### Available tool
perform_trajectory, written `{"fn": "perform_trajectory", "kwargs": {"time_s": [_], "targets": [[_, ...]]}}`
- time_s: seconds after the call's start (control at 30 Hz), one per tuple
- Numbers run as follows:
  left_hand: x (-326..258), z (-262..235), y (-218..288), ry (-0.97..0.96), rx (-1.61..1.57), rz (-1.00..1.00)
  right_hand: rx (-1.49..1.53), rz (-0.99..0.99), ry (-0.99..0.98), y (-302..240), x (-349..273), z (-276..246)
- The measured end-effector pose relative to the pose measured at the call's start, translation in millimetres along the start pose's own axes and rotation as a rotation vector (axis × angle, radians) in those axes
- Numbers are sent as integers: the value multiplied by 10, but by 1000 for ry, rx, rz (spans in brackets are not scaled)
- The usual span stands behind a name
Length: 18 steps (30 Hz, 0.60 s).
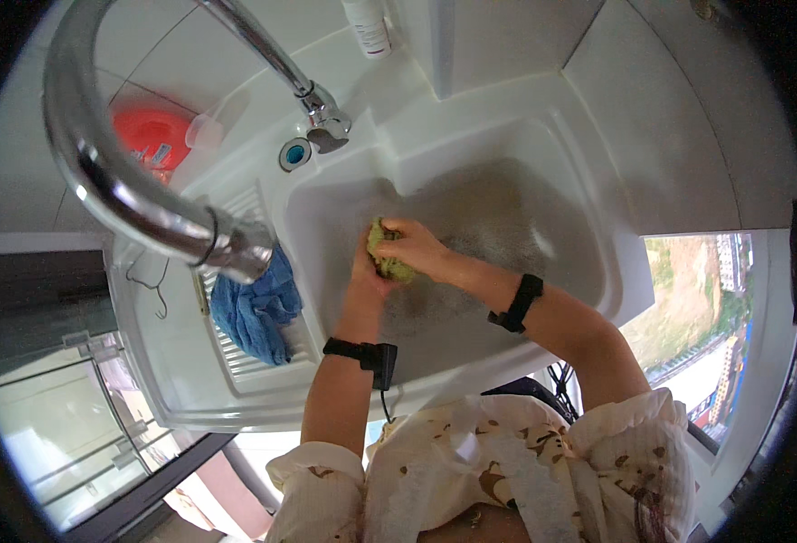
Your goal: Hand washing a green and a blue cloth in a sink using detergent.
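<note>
Both my hands are closed around a bunched yellow-green cloth (pixel 393 269) over the left part of the white sink basin (pixel 588 176). My left hand (pixel 367 269) cups it from the left and below, and its fingers are mostly hidden. From the right and above, my right hand (pixel 413 244) presses its fingers onto the cloth. Below them the basin holds greyish, cloudy water (pixel 493 226) with some foam on the surface.
A crumpled blue cloth (pixel 258 308) lies on the ribbed drainboard to the left. The chrome faucet (pixel 113 176) arches over that side. A wire hook (pixel 156 288), red basin (pixel 152 136), clear cup (pixel 204 132) and white bottle (pixel 367 27) stand around the edges.
</note>
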<state>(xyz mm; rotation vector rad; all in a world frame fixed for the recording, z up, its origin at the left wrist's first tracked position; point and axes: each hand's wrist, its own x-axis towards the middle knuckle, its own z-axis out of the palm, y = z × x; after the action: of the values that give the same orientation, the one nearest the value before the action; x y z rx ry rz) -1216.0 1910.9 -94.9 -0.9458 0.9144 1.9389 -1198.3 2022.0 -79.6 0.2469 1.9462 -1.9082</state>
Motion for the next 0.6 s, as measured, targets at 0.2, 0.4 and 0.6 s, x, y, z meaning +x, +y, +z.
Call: {"fn": "perform_trajectory", "kwargs": {"time_s": [0.2,0.4,0.6], "targets": [[391,-279,142,-427,-178,316,-302,-238,383,-472,-143,264],[-2,168,30,-368,-92,303,-515,-303,493,-555,-236,97],[-98,325,-7,-26,207,281,-622,-35,401,-216,76,-328]]}}
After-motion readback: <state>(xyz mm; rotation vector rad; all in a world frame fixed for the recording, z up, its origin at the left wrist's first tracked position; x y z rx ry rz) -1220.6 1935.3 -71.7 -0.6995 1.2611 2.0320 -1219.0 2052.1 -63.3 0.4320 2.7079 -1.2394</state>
